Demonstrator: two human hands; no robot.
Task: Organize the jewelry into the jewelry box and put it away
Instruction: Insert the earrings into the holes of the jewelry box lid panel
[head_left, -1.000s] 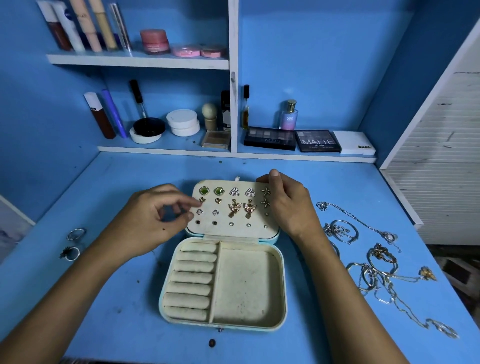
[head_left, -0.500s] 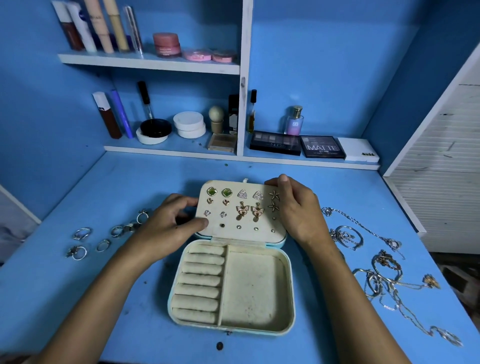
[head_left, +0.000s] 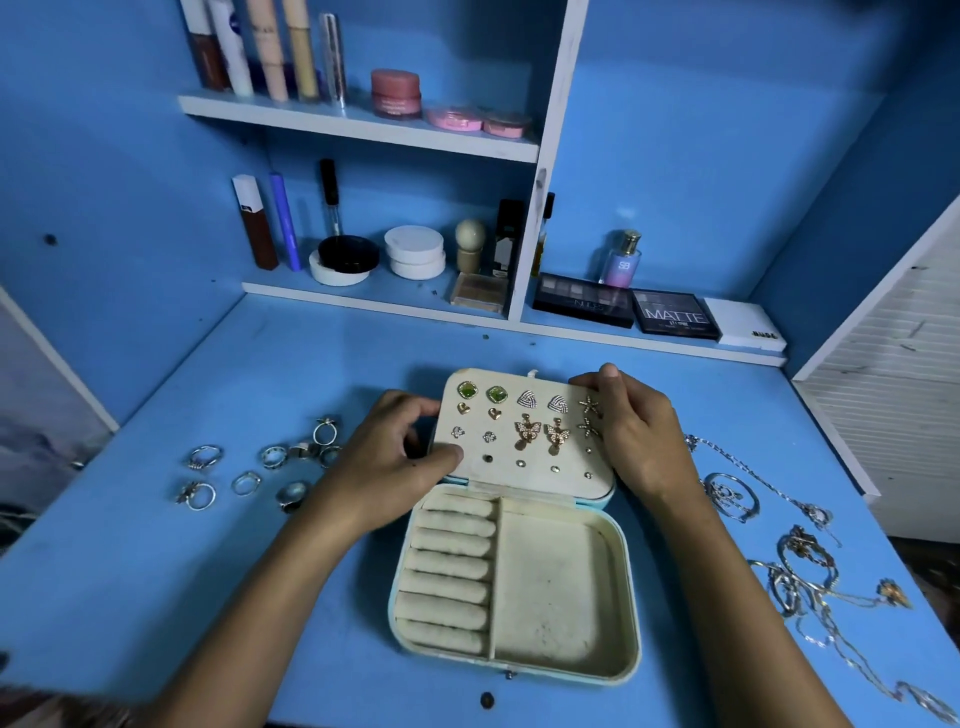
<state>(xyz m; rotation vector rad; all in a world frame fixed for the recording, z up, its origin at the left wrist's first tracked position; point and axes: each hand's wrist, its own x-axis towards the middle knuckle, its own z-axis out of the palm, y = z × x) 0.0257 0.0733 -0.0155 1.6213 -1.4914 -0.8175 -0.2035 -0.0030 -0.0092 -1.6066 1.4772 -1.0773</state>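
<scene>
Jewelry box (head_left: 519, 587), pale blue case with cream lining, lies open on the blue table (head_left: 260, 597), both hands at its earring panel (head_left: 524, 436). Left hand (head_left: 384, 467) pinches the panel's left edge; right hand (head_left: 639, 431) grips its right edge. Scattered silver rings (head_left: 249, 467) lie just left of the left grip, nearer that hand; tangled chains (head_left: 800, 571) lie right of the right grip
</scene>
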